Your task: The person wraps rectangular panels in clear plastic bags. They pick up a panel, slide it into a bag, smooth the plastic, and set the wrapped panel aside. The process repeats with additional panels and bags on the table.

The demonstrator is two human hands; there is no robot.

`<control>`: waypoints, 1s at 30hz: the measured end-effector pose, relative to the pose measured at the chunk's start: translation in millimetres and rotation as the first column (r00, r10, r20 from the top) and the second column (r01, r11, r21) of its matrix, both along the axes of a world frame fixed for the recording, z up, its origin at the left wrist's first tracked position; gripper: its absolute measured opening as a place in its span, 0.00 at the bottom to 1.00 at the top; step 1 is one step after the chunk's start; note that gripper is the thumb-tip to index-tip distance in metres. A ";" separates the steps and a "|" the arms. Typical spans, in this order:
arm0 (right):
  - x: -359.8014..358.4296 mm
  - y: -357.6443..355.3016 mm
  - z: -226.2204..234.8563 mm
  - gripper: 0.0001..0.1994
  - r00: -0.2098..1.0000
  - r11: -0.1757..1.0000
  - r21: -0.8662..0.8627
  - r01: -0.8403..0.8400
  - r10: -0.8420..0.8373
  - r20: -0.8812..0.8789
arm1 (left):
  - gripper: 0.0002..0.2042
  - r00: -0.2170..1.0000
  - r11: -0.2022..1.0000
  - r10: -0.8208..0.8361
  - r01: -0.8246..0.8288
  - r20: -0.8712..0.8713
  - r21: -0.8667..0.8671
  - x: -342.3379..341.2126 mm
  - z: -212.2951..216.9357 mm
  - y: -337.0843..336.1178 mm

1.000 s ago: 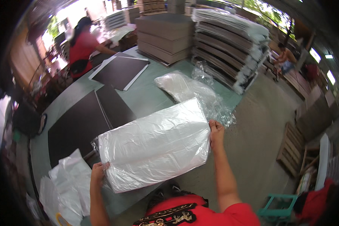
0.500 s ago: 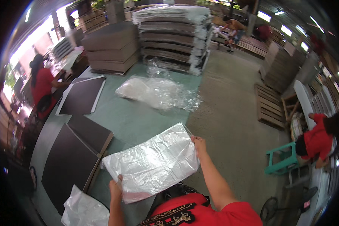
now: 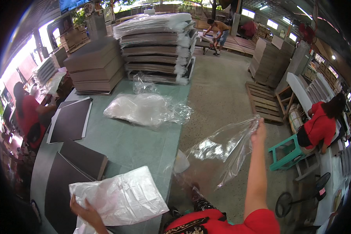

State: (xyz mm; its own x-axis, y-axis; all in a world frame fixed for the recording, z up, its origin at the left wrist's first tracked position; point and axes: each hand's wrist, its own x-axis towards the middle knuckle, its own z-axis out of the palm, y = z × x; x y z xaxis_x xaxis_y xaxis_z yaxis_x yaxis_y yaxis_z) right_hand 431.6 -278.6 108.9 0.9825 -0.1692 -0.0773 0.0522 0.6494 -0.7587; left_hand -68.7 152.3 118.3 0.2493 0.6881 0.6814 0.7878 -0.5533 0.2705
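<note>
So since half a second back the clear bag has come off the pile; the right hand has swung it out to the right and up, off the surface, while the left hand dropped onto the white bag stack at the near edge. Right grip is pinched shut on a top corner of the clear plastic bag, which hangs loose over the floor; left grip looks pressed on the stack, can't tell if it's actually clenching. I'd say keep that stack pinned so only one sheet peels; hold the corner high so the bag drapes open. Room-wise: the green surface edge sits just left of the bag; bare concrete floor to the right, teal stool and wooden pallet well apart; dark boards crowd the left side.
</note>
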 end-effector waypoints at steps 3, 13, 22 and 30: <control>-64.8 99.2 43.1 0.13 0.922 0.827 -0.408 -0.387 0.352 -0.161 | 0.32 0.740 0.639 -0.499 0.666 0.451 -0.385 144.5 34.1 -70.6; 9.1 8.4 65.1 0.17 0.990 0.971 -0.237 0.029 0.004 0.139 | 0.23 0.443 -0.518 -0.730 0.138 0.520 -0.844 433.5 -98.7 -208.8; 47.2 105.9 -63.2 0.14 0.226 0.012 -0.803 -0.595 0.962 -0.153 | 0.20 0.630 -0.661 -0.285 0.417 0.722 -0.624 485.5 -76.9 -159.5; 153.8 250.8 -82.4 0.09 0.730 0.455 -0.788 -0.415 0.683 0.010 | 0.24 0.693 0.078 -0.212 0.715 0.689 -0.695 447.7 -83.4 2.8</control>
